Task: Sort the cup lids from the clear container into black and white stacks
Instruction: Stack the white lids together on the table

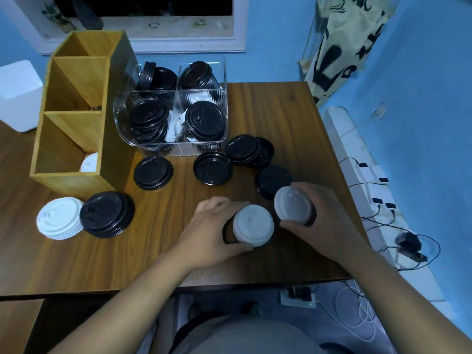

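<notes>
The clear container (122, 123) stands at the table's back and holds many black lids and some white ones. My left hand (212, 226) grips a small pile of lids with a white lid (252, 224) on top and a black edge under it. My right hand (327, 221) grips another pile topped by a white lid (293, 204), black rim below. At the left stand a white stack (60, 217) and a black stack (107, 214), touching. Several loose black lids (213, 167) lie in front of the container.
A wooden three-compartment box (67, 118) stands left of the container, with a white lid (90, 163) in its nearest compartment. The wooden table (281, 111) ends just right of my right hand. Power strips and cables lie on the floor to the right.
</notes>
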{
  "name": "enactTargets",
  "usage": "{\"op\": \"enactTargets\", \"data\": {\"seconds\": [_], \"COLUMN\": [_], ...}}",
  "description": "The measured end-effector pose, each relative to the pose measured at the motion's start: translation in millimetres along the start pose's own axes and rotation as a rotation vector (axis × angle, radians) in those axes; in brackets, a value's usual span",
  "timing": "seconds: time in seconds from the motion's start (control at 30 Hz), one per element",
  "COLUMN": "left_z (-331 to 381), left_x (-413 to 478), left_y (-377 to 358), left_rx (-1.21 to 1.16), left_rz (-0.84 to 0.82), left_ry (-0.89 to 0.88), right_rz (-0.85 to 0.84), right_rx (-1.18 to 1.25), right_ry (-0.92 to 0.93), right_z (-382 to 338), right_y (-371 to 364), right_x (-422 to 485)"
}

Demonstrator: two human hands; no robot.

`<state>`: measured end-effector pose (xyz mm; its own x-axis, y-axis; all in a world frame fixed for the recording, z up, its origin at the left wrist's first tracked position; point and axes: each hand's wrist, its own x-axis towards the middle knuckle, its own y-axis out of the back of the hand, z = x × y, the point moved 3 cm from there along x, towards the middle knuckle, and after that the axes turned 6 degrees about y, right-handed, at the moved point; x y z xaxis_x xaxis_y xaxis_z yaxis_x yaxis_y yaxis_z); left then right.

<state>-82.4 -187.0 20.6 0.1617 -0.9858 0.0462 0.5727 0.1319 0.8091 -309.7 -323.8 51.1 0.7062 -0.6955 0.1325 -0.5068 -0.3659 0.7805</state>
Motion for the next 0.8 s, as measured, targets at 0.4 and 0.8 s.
{"op": "enactTargets", "data": {"seconds": [0.4,0.8], "left_z": [-3.9,-2.3], "left_x": [1.0,-0.4], "left_y": [-2.3,-1.4], "left_rx": [-0.013,0.036], "left_rz": [-0.085,-0.058], "left_ry": [0.087,0.039], "right_rz": [-0.560,-0.494], "right_rx": [0.007,0.049], "right_ry": [0.377,0.325], "right_z": [-41.2,-43.7], "right_y": [-28.6,-43.3], "right_x": [24.3,17.7]}}
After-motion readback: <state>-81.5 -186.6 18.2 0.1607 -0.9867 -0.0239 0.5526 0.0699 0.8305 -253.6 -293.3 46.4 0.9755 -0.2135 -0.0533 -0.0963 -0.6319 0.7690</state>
